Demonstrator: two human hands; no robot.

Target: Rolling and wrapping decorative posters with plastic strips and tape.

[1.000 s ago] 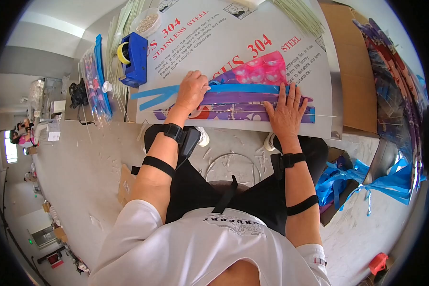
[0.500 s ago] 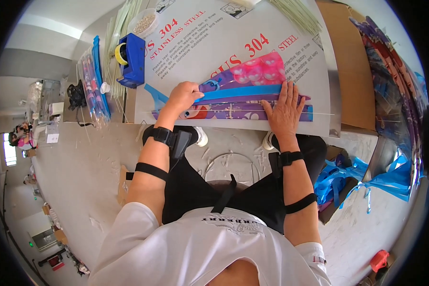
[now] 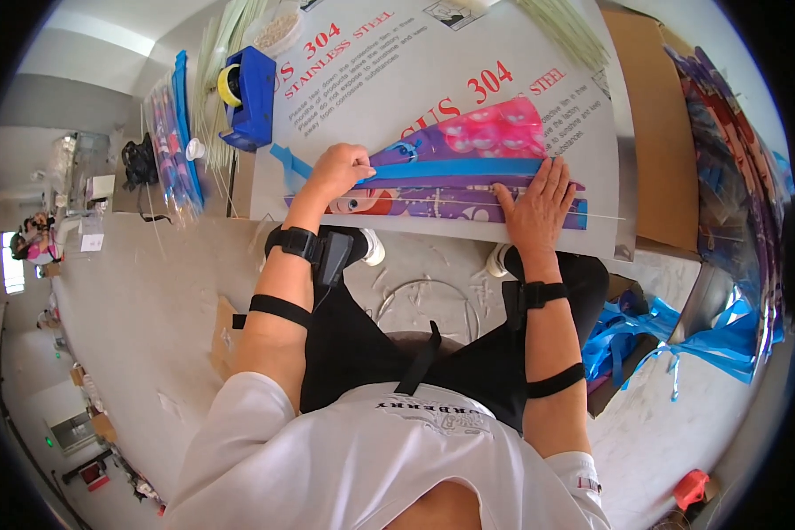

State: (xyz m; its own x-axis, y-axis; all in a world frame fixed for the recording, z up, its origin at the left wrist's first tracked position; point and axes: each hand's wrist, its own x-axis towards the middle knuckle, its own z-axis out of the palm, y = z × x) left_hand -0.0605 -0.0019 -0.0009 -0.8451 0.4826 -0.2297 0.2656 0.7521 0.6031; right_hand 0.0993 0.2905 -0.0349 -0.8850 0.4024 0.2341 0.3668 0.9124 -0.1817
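Observation:
A folded kite (image 3: 495,134) in thin purple and pink printed sheet lies along the near edge of the worktable. A blue strip (image 3: 455,170) runs lengthwise over it, and a thin pale rod (image 3: 486,212) lies along its near side. My left hand (image 3: 340,170) is closed in a pinch on the kite's left end, at the blue strip. My right hand (image 3: 541,205) is pressed flat over the right end, its fingers stretched out. Past my left hand, a loose blue tail (image 3: 290,162) sticks out. The layers under my right palm are hidden.
A blue tape dispenser (image 3: 254,99) stands at the table's left, near a bowl of small beads (image 3: 276,34). Bundles of pale rods (image 3: 567,34) lie at the back. Packed printed kites (image 3: 170,146) rest at the left. A cardboard box (image 3: 658,132) and blue strips (image 3: 632,336) are at the right.
The view has shifted a little, moving the table and kite slightly right in the picture. My left hand still pinches the left end and my right hand still lies flat.

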